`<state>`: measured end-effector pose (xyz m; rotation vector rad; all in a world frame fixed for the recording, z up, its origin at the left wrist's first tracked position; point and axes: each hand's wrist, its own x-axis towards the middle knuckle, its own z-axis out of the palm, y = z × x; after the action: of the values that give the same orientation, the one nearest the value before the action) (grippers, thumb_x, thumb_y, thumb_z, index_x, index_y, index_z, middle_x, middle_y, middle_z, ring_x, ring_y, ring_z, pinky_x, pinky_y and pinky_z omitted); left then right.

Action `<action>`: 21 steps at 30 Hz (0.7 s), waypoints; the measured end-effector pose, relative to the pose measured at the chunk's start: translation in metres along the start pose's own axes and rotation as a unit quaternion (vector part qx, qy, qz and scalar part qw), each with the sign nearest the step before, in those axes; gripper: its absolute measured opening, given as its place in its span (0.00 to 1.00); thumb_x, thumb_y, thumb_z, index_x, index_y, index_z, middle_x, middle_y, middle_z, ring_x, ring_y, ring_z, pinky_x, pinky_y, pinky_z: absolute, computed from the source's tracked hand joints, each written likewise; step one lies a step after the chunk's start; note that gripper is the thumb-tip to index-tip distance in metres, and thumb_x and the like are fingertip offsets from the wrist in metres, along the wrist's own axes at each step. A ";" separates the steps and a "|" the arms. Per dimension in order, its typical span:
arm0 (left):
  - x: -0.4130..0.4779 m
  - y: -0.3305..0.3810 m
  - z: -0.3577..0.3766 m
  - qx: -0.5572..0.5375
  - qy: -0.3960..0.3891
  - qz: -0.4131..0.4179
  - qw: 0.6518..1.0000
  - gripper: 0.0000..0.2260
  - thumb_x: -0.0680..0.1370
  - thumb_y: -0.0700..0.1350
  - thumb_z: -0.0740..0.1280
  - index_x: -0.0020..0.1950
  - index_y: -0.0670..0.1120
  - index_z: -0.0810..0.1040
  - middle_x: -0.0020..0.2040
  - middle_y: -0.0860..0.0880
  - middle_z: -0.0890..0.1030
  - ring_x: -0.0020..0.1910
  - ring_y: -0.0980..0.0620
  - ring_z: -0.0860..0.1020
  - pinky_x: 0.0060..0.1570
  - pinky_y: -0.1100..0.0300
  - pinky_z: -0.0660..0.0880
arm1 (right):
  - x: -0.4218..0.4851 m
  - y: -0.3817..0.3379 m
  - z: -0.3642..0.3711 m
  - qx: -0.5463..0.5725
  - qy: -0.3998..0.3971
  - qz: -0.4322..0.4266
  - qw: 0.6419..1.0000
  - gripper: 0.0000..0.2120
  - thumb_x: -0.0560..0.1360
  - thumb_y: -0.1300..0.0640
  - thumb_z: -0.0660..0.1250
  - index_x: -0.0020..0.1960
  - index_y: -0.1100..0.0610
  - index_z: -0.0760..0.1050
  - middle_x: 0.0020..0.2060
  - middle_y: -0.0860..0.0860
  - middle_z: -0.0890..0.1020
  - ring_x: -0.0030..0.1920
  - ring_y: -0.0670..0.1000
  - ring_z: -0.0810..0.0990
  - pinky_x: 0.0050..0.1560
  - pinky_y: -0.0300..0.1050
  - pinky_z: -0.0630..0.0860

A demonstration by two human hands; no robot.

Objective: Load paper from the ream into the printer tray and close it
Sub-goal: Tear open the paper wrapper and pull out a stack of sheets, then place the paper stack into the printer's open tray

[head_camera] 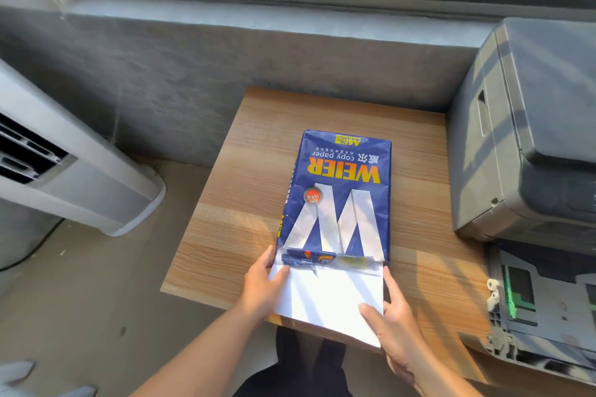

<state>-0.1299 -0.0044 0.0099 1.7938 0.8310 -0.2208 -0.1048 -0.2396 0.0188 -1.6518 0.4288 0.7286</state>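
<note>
You are pinching the white paper stack (325, 296) at its sides with your left hand (261, 290) and right hand (395, 316), sliding it from the blue paper ream wrapper (338, 193) on the near wooden table (245, 190) for the open grey printer tray (529, 296) at the right.

- Ream wrapper (335, 190): blue printed paper, slightly glossy, creased at the torn open end.
- Paper stack (325, 296): plain white sheets, smooth and matt.
- Table (245, 190): wood-grain laminate, smooth, faint sheen.
- Printer (529, 126): dark grey plastic, matt.
- Printer tray (541, 306): grey plastic with green plastic guides.
- Wall (193, 80): rough grey cement.
</note>
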 end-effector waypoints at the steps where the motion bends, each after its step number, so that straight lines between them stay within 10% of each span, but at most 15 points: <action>1: -0.001 -0.003 0.000 -0.004 -0.009 0.004 1.000 0.23 0.77 0.34 0.67 0.70 0.46 0.71 0.57 0.56 0.80 0.48 0.63 0.79 0.42 0.78 0.73 | -0.003 -0.001 -0.002 -0.008 -0.002 0.003 1.000 0.37 0.72 0.69 0.70 0.74 0.46 0.59 0.46 0.38 0.80 0.43 0.48 0.86 0.39 0.44 0.83; 4: -0.012 -0.019 0.001 -0.016 -0.023 0.021 0.999 0.25 0.76 0.32 0.66 0.71 0.48 0.68 0.59 0.51 0.81 0.45 0.72 0.79 0.46 0.76 0.74 | -0.007 0.002 -0.005 -0.024 0.004 0.028 0.999 0.37 0.72 0.64 0.69 0.76 0.47 0.58 0.48 0.40 0.80 0.46 0.52 0.85 0.40 0.47 0.83; 11: -0.055 -0.046 0.000 0.007 -0.010 0.041 0.999 0.24 0.78 0.40 0.66 0.73 0.47 0.67 0.68 0.54 0.75 0.66 0.55 0.74 0.70 0.50 0.69 | -0.033 0.023 0.007 -0.020 0.064 0.007 0.998 0.26 0.79 0.59 0.62 0.74 0.42 0.62 0.64 0.43 0.73 0.57 0.48 0.78 0.55 0.58 0.80; 16: -0.095 -0.067 -0.008 0.007 0.002 0.023 1.000 0.24 0.79 0.42 0.66 0.75 0.47 0.65 0.70 0.52 0.71 0.70 0.52 0.69 0.73 0.51 0.63 | -0.078 0.046 0.013 -0.012 0.075 -0.033 0.997 0.26 0.79 0.63 0.62 0.75 0.49 0.63 0.70 0.48 0.69 0.66 0.52 0.72 0.66 0.60 0.72; 21: -0.142 -0.082 -0.021 0.005 -0.005 0.059 0.998 0.23 0.79 0.40 0.64 0.74 0.51 0.67 0.67 0.50 0.75 0.62 0.53 0.74 0.62 0.59 0.69 | -0.123 0.062 0.014 0.000 0.066 -0.034 0.997 0.28 0.78 0.66 0.63 0.74 0.50 0.63 0.60 0.45 0.75 0.54 0.51 0.81 0.57 0.56 0.79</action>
<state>-0.2913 -0.0338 0.0301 1.8433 0.7155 -0.1574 -0.2379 -0.2530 0.0547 -1.7130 0.4641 0.5704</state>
